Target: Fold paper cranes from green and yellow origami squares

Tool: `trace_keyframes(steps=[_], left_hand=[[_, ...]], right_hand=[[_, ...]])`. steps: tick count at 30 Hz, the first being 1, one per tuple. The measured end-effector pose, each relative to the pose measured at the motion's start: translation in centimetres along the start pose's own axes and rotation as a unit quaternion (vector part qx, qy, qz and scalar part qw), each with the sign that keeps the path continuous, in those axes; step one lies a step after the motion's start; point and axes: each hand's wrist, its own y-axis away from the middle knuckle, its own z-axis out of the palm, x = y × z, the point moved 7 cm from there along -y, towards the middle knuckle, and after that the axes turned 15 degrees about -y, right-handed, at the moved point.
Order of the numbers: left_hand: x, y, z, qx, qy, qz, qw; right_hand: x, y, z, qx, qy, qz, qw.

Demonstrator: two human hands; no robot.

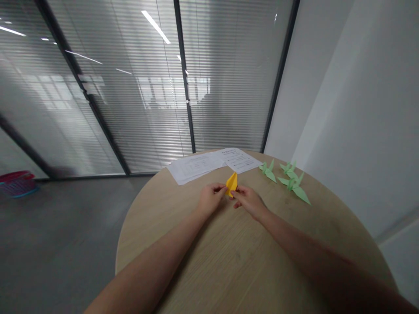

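Note:
A small piece of folded yellow paper [232, 183] is held up between my two hands, just above the table. It has a pointed top and a crease down its middle. My left hand [211, 198] pinches its left side between thumb and fingers. On the opposite side, my right hand [249, 200] grips the lower right edge, its thumb on the near face and some fingers curled below. Fingertips cover parts of both edges. To the right of my hands stand three green paper cranes, the nearest crane [296, 187] with wings spread.
The round wooden table [235, 270] fills the lower view. Printed paper sheets [196, 167] lie at its far edge. Behind stands a glass partition [147, 109] with blinds; a white wall [366, 109] rises at right. A pink and blue basket [18, 184] sits on the floor at left.

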Motion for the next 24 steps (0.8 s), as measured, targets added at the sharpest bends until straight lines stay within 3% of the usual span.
trace_keyframes(steps=[6, 10, 14, 20, 24], left_hand=[[2.8, 1.2, -0.3, 0.027, -0.159, 0.152, 0.975], [3.5, 1.9, 0.2, 0.03, -0.215, 0.204, 0.955], [3.9, 2.2, 0.0, 0.04, -0.251, 0.229, 0.94], [4.4, 2.2, -0.2, 0.02, -0.227, 0.257, 0.939], [3.4, 1.8, 0.0, 0.026, -0.207, 0.199, 0.958]], right_hand=[[0.8, -0.4, -0.5, 0.011, -0.013, 0.003, 1.0], [1.1, -0.4, -0.9, 0.027, -0.019, 0.005, 0.999], [0.9, -0.3, -0.9, 0.025, -0.032, -0.002, 0.999], [0.5, -0.2, -0.6, 0.024, -0.016, -0.006, 1.0], [0.3, -0.1, -0.6, 0.026, -0.033, -0.002, 0.999]])
